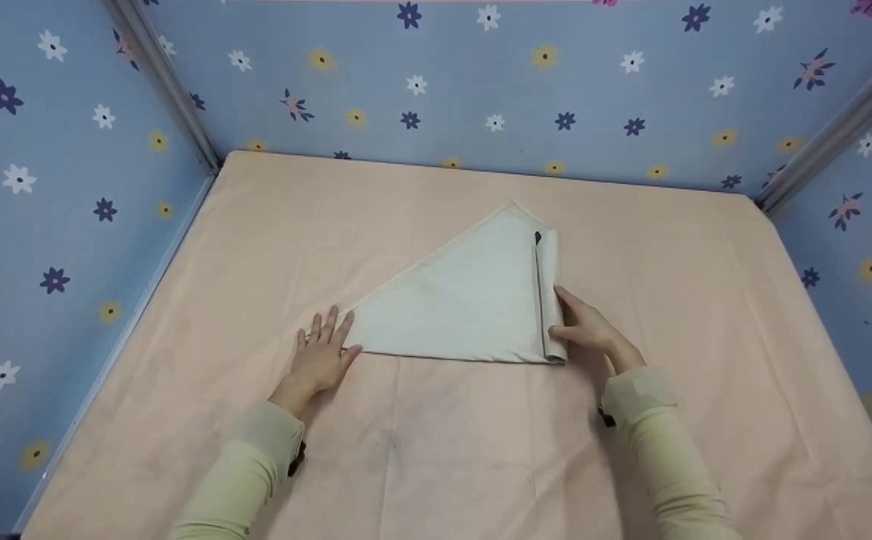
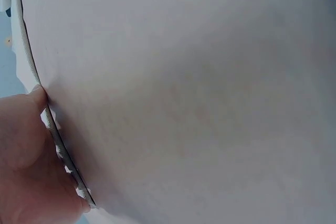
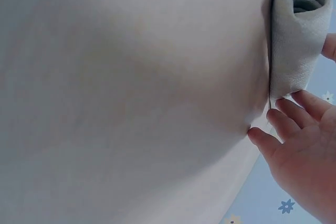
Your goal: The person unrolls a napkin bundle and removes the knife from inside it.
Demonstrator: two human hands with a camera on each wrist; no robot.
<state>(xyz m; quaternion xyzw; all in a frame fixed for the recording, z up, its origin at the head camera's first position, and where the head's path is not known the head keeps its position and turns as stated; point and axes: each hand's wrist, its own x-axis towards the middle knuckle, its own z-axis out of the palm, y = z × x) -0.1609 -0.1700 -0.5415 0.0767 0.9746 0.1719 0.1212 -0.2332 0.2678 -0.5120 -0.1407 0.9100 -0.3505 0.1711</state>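
Observation:
A pale grey-white cloth (image 1: 443,300) lies on the peach-covered table, its left part tapering to a corner. Its right edge is coiled into a narrow roll (image 1: 550,300), whose spiral end shows in the right wrist view (image 3: 307,3). My left hand (image 1: 323,360) presses the tapered left corner flat, fingers spread and straight, the thumb on the lower edge. At the roll, my right hand (image 1: 589,330) holds it from the right, with the thumb on one side and the fingers (image 3: 294,114) at its base.
Blue panels with printed flowers (image 1: 480,90) stand along the back and both sides of the table. Grey metal posts (image 1: 173,82) rise at the back corners. The peach tablecloth (image 1: 443,450) has soft creases near the front.

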